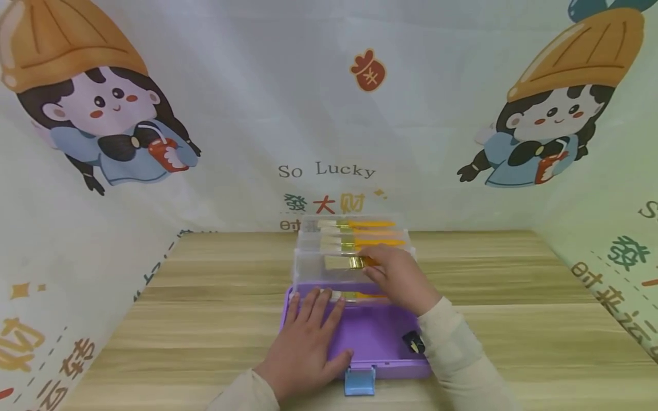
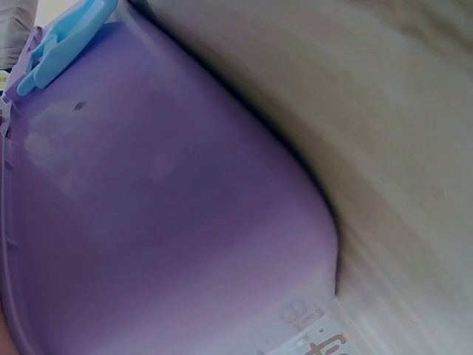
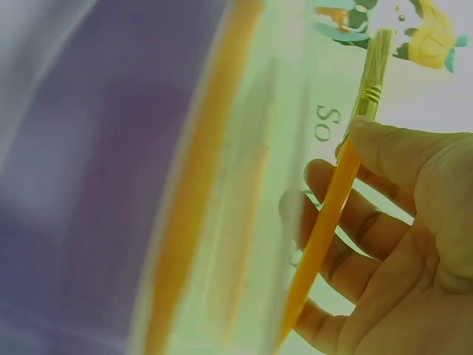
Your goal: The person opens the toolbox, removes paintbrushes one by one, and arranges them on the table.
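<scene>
An unlatched purple box [image 1: 365, 328] stands in front of me, its clear tiered trays [image 1: 309, 268] fanned out behind. My left hand [image 1: 303, 345] lies over the box's left part with its fingers straight, the fingertips at the front tray's edge. Above the trays, my right hand [image 1: 403, 279] pinches a flat paintbrush [image 1: 336, 262] near its gold ferrule. The right wrist view shows this brush's orange handle [image 3: 329, 211] running along the curled fingers. Other orange-handled brushes lie in the trays, one in the front tray [image 1: 371, 295] and several in the rear ones [image 1: 380, 242].
A light blue latch [image 1: 360, 381] hangs from the box's front edge. Inside, at the right, sits a small black item [image 1: 413, 342], partly behind the right sleeve. The wooden table [image 1: 216, 302] meets a printed cloth backdrop [image 1: 231, 125] behind and at both sides.
</scene>
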`<state>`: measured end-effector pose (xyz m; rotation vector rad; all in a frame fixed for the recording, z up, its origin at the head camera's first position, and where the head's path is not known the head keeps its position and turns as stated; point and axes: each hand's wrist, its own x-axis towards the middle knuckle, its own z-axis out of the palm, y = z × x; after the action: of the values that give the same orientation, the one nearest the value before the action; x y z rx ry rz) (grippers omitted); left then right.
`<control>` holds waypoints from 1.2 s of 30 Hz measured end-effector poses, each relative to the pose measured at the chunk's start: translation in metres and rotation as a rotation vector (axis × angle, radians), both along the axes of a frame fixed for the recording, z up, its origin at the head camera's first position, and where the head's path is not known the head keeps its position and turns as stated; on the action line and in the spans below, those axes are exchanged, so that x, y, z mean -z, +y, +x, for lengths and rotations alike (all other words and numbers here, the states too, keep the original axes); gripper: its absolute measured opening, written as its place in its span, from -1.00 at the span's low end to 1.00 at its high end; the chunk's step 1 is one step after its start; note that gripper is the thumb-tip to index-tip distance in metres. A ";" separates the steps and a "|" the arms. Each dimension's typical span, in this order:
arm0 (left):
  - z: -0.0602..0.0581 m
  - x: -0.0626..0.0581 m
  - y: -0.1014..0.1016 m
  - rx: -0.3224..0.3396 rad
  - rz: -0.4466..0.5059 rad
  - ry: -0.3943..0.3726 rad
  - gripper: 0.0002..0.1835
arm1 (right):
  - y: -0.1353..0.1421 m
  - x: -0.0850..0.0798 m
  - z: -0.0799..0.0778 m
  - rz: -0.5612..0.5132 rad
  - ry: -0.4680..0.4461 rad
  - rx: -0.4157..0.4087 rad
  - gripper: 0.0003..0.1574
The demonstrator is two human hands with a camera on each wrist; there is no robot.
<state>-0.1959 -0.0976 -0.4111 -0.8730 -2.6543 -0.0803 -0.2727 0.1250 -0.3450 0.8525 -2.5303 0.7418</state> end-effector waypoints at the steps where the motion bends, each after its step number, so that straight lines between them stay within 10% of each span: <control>1: 0.000 0.000 0.000 -0.003 -0.002 0.001 -0.13 | 0.001 -0.002 0.000 -0.010 0.016 -0.007 -0.63; 14: 0.002 0.000 -0.002 0.008 0.014 0.031 -0.14 | 0.030 -0.015 0.006 -0.028 0.134 0.010 -0.66; 36: 0.001 0.002 -0.001 -0.002 0.006 0.019 -0.14 | 0.133 -0.005 -0.003 0.068 0.004 0.202 -0.61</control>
<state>-0.1950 -0.0982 -0.4129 -0.8653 -2.6363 -0.0794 -0.2756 0.2583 -0.3396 0.6060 -2.6022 0.5918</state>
